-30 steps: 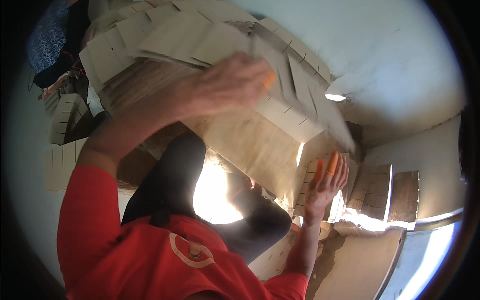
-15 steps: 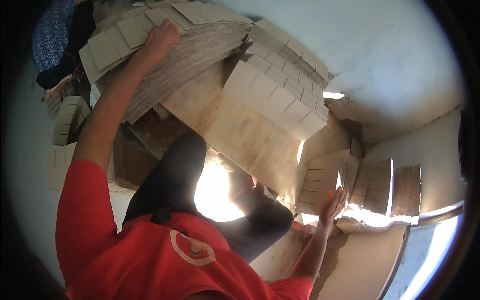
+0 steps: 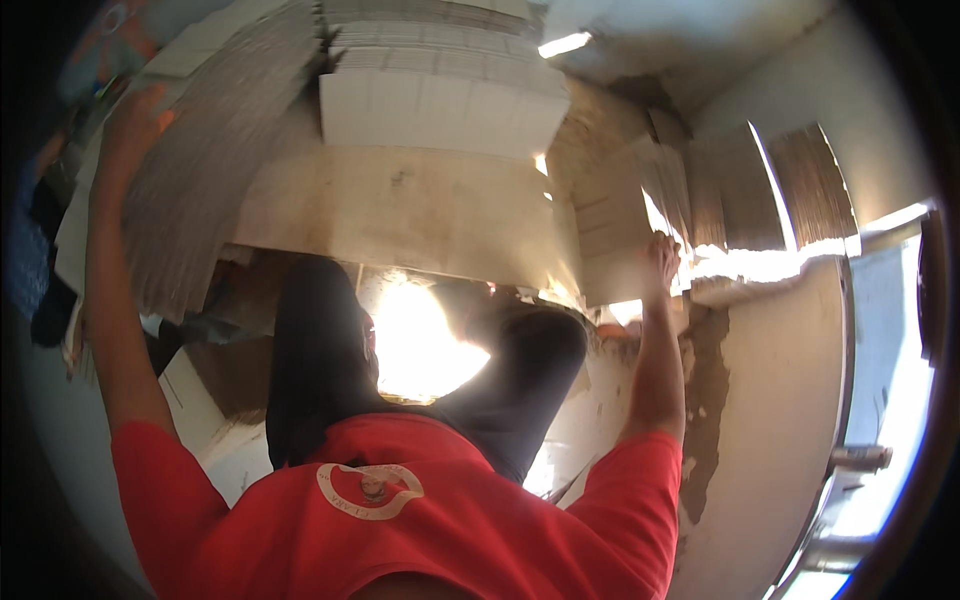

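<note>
My left hand [image 3: 135, 125] is at the far left, at the edge of a tall, fanned stack of cardboard sheets [image 3: 215, 150]. Motion smears its fingers, so their grip is unclear. On the right, my right hand [image 3: 662, 262] has its fingers curled at the lower edge of an upright bundle of slotted cardboard sheets [image 3: 615, 225]. Whether it has one sheet or several is hidden. Between my hands, another pile of slotted cardboard sheets [image 3: 440, 115] rests on a brown board [image 3: 400, 200].
More upright cardboard bundles [image 3: 815, 190] line the sunlit ledge to the right, beside a window [image 3: 880, 400]. Bright light falls between my bent knees. Patterned cloth [image 3: 30, 240] hangs at the left edge. A stained wall [image 3: 770, 380] runs along the right.
The view has swung to the left-to-right middle of the workplace. My left hand now appears lower and farther left along the stack. My right hand's fingers have curled against the slotted cardboard bundle.
</note>
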A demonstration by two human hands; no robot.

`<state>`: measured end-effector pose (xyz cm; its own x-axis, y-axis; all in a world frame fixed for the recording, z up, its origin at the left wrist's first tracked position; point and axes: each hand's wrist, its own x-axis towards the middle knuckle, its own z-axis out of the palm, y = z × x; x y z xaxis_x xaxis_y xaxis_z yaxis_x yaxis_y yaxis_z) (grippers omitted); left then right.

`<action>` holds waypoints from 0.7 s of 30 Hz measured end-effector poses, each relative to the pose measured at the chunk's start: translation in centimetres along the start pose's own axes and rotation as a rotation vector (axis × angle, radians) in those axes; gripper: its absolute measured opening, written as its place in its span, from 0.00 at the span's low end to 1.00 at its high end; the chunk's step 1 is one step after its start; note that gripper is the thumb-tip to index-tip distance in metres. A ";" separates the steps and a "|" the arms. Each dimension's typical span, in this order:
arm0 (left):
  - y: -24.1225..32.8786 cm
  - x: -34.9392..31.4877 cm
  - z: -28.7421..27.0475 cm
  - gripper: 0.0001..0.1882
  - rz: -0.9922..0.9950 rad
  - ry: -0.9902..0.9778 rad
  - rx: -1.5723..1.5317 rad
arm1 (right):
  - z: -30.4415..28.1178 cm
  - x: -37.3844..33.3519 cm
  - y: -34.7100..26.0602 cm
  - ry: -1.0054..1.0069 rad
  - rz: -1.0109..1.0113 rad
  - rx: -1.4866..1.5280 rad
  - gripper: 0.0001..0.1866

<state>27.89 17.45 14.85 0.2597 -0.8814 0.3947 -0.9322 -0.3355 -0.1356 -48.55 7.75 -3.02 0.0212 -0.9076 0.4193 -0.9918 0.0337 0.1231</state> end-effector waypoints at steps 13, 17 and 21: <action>23.6 -2.1 7.9 0.16 0.438 0.027 -0.768 | -7.7 2.6 -2.4 0.213 0.290 0.353 0.10; 30.2 1.2 10.9 0.21 0.510 0.117 -0.799 | -9.2 4.6 -6.9 0.500 0.177 0.518 0.11; 36.6 5.1 12.7 0.26 0.567 0.063 -0.750 | -8.7 6.2 -12.1 0.559 0.162 0.645 0.14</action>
<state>-1.69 -3.56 0.39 -0.2764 -0.8205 0.5003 -0.8397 0.4594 0.2895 -35.36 5.33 5.89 -0.2359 -0.5674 0.7889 -0.8622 -0.2523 -0.4392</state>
